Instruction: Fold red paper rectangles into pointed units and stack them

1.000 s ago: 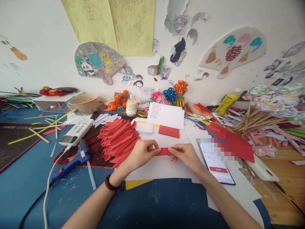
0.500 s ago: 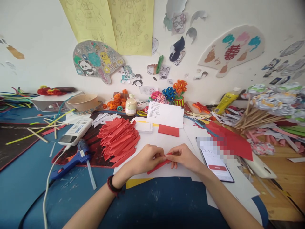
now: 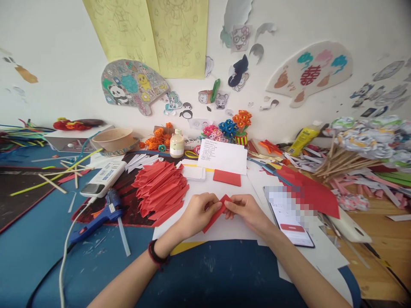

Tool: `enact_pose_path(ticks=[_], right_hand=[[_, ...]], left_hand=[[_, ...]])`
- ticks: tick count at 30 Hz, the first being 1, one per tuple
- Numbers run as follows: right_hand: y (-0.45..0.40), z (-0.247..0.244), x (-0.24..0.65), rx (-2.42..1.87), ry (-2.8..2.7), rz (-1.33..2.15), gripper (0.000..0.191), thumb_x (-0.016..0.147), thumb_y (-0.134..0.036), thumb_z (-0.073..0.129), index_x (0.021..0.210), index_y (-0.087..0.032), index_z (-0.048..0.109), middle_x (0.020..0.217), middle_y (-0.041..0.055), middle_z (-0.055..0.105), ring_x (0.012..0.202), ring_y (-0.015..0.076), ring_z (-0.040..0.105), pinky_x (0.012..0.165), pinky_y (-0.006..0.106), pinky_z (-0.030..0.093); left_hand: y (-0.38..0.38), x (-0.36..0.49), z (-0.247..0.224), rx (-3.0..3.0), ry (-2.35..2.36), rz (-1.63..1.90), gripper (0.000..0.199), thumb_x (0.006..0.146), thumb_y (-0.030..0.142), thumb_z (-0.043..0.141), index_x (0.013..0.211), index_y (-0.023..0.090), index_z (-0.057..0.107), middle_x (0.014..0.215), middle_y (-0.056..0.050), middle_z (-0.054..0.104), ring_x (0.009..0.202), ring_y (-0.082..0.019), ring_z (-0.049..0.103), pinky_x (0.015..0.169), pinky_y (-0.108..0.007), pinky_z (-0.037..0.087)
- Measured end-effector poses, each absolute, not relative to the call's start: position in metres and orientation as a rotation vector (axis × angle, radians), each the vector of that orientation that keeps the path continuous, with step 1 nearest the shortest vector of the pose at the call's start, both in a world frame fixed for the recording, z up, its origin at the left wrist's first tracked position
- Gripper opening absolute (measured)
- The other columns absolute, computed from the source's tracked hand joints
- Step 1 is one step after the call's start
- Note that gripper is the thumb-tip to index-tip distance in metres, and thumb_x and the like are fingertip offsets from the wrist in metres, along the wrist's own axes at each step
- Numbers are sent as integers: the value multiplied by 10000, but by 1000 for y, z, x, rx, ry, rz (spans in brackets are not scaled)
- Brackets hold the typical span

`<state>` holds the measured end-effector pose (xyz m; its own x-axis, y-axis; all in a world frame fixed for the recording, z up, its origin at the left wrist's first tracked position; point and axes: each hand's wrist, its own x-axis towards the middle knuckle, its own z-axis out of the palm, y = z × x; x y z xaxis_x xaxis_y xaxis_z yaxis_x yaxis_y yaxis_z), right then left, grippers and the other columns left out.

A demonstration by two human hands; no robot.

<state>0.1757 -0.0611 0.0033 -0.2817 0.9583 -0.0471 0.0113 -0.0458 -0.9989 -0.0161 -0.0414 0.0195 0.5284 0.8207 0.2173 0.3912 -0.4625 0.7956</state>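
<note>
Between both hands is a narrow piece of red paper (image 3: 213,220), held slantwise just over the white sheets (image 3: 180,229). My left hand (image 3: 201,214) pinches its left side with the thumb on top. At the upper end, my right hand (image 3: 242,208) grips it between thumb and fingers; part of the paper is hidden behind the fingers. Left of my hands lies a heap of folded red paper strips (image 3: 160,190). A small stack of flat red paper (image 3: 227,177) rests beyond my hands, beside a stack of white slips (image 3: 193,173).
A blue glue gun (image 3: 96,220) with a cord and a white power bank (image 3: 104,179) lie at left. To the right are a phone (image 3: 290,222) and a large red sheet (image 3: 317,192). A bottle (image 3: 177,144) and a written card (image 3: 222,156) stand behind.
The red paper has turned so more of its flat face shows and its tip points up between my hands. My right fingers have shifted slightly on it.
</note>
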Motion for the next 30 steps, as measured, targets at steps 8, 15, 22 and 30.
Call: enact_pose_path(ticks=[8, 15, 22, 30], right_hand=[[-60, 4, 176, -1095, -1345, 1447, 427, 814, -549, 625, 698, -143, 696, 664, 62, 671, 571, 142, 594, 554, 270, 458], [-56, 3, 177, -1071, -1343, 1361, 410, 850, -516, 601, 683, -151, 684, 611, 46, 642, 569, 144, 578, 566, 272, 447], [-55, 2, 174, -1107, -1366, 1351, 373, 856, -478, 613, 693, -151, 689, 638, 41, 648, 585, 135, 572, 578, 264, 441], [-54, 0, 170, -1065, -1374, 1279, 334, 855, -436, 629, 669, -160, 642, 618, 25, 640, 570, 136, 574, 571, 267, 452]], left_hand=[[-39, -14, 20, 1986, 950, 816, 317, 921, 339, 474, 683, 153, 571, 594, 35, 496, 564, -86, 358, 541, -224, 284], [-36, -11, 22, 1963, 944, 832, 293, 915, 309, 487, 675, 153, 549, 592, 41, 484, 564, -82, 355, 547, -219, 284], [-32, -9, 21, 1936, 956, 876, 293, 913, 302, 495, 666, 152, 539, 589, 44, 478, 565, -80, 364, 548, -221, 285], [-30, -9, 20, 1825, 923, 886, 328, 917, 361, 489, 681, 143, 555, 591, 33, 496, 557, -83, 372, 530, -217, 285]])
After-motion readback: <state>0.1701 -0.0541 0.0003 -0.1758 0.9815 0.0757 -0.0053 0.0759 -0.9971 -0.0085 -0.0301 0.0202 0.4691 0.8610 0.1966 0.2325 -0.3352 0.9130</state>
